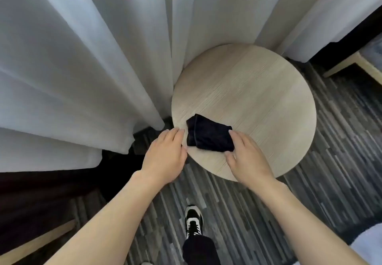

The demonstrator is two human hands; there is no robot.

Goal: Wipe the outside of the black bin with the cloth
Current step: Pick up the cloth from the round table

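1. Dark navy, almost black, the folded cloth (208, 134) lies on a round pale-wood table (258, 91), near the table's front-left rim, a stitched hem showing along its left side.
2. At the cloth's right end, the right hand (247, 157) has its fingertips on the fabric, thumb tucked at the lower corner, fingers close together and curved; whether it grips yet cannot be told.
3. Just left of the cloth, the left hand (165, 157) rests palm-down at the table's rim, fingers pressed together, not touching the fabric.
4. Behind and to the right of the cloth the tabletop is bare wood.
5. White curtains (82, 58) hang against the table's left and rear edges.
6. Below the table, striped grey carpet (322, 171) spreads, with one sneaker (193, 221) planted on it.
7. No black bin is in view.
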